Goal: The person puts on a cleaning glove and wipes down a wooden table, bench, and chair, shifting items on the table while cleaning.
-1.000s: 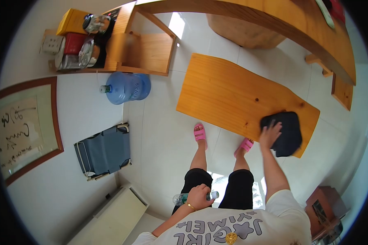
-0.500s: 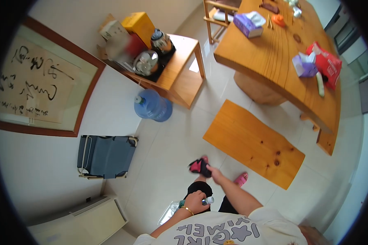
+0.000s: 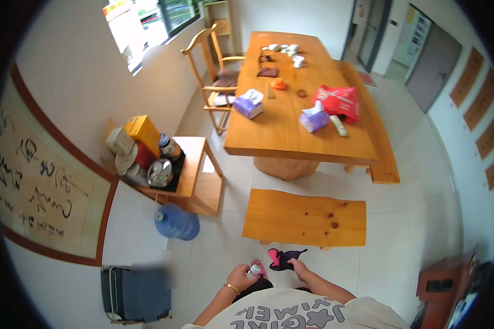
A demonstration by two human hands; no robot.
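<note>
My left hand (image 3: 239, 278), with a gold bracelet at the wrist, is closed around a clear plastic bottle with a white cap (image 3: 254, 269). Only the bottle's top end shows; my fingers cover part of it. My right hand (image 3: 302, 272) grips one edge of a floppy black-and-pink cloth item (image 3: 282, 260), whose exact kind I cannot make out. The cloth hangs out in front of me, to the right of the bottle. Below the bottle, part of a pink sandal (image 3: 260, 268) shows on my foot.
A wooden bench (image 3: 304, 218) lies just ahead. Beyond it, a long wooden table (image 3: 291, 140) carries tissue packs, a red bag (image 3: 337, 102) and small items. Left are a side table (image 3: 195, 164), a blue water jug (image 3: 178, 222) and a folded cot (image 3: 140, 296). A dark red cabinet (image 3: 442, 282) stands right.
My view has tilted up and turned, showing more of the table and room. The bottle has come forward over my feet. The cloth item now spreads out to the right, nearer the bench.
</note>
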